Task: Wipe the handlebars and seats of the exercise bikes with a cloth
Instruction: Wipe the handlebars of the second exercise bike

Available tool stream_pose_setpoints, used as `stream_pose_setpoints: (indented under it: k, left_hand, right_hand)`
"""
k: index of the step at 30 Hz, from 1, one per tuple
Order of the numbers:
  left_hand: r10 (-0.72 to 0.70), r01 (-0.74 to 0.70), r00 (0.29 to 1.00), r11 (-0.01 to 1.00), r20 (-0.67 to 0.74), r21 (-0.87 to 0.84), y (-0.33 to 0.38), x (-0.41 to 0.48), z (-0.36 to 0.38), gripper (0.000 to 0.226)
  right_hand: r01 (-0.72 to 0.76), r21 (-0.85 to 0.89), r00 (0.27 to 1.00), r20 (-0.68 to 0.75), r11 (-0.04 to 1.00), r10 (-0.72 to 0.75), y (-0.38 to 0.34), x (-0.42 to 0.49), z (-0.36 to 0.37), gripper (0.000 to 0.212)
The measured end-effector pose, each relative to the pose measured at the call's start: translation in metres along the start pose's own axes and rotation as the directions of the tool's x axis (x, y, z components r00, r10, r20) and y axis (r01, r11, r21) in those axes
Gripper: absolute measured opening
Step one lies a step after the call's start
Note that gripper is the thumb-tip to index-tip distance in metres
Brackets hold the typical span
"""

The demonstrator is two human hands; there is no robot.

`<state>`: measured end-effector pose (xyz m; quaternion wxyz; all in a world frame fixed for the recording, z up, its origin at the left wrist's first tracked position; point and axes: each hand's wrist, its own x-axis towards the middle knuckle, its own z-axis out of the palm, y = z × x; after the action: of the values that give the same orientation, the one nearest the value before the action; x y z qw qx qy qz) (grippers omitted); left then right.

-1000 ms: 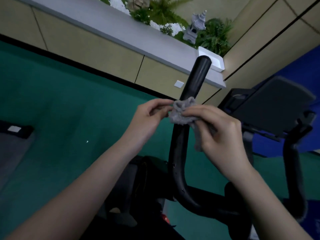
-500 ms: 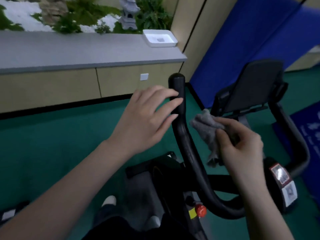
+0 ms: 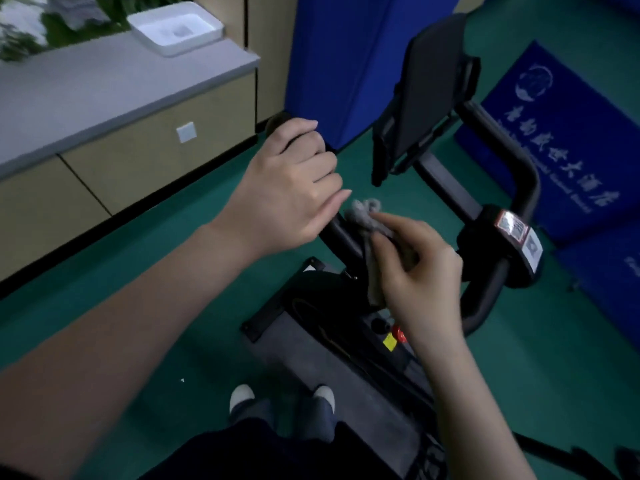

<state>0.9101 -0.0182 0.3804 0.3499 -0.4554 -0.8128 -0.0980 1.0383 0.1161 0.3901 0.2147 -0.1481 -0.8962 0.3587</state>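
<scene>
An exercise bike stands in front of me with black handlebars. My left hand (image 3: 291, 185) grips the left handlebar (image 3: 337, 233) near its top end, fingers curled round the bar. My right hand (image 3: 419, 271) pinches a small grey cloth (image 3: 363, 211) and holds it against the same bar just below my left hand. The right handlebar (image 3: 519, 168) curves up at the right with nothing on it. The bike's black console panel (image 3: 426, 98) stands behind the bars. The seat is not in view.
A grey counter (image 3: 86, 88) with a white tray (image 3: 176, 27) and plants runs along the left. Blue mats (image 3: 346, 57) lean against the wall behind and lie at the right. The floor is green. My shoes (image 3: 242, 396) stand beside the bike's base.
The view has tilted down. My left hand has closed round the top of the left handlebar. My right hand has brought the cloth against the bar below it.
</scene>
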Motion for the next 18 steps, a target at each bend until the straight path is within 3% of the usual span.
stream_pose_setpoints:
  k: [5, 8, 12, 18]
  left_hand:
    - [-0.011, 0.009, 0.998, 0.999, -0.056, -0.035, 0.001, 0.000, 0.004, 0.036]
    - [-0.022, 0.020, 0.997, 0.999, -0.075, -0.030, 0.001, -0.003, 0.006, 0.035]
    - [-0.031, 0.030, 0.996, 0.999, -0.079, -0.021, 0.003, -0.002, 0.007, 0.035]
    - [-0.038, 0.039, 0.998, 0.999, -0.059, 0.007, 0.003, -0.004, 0.005, 0.033]
  right_hand:
    - [0.086, -0.092, 0.996, 0.022, 0.992, -0.084, -0.010, 0.005, 0.009, 0.019]
    - [-0.027, -0.097, 0.988, 0.147, 0.995, 0.041, 0.001, 0.012, -0.010, 0.017]
    - [-0.204, 0.050, 0.917, 0.360, 0.978, 0.173, 0.008, 0.037, -0.011, 0.018]
    - [-0.295, 0.243, 0.772, 0.631, 0.924, 0.081, 0.011, 0.061, 0.000, 0.018]
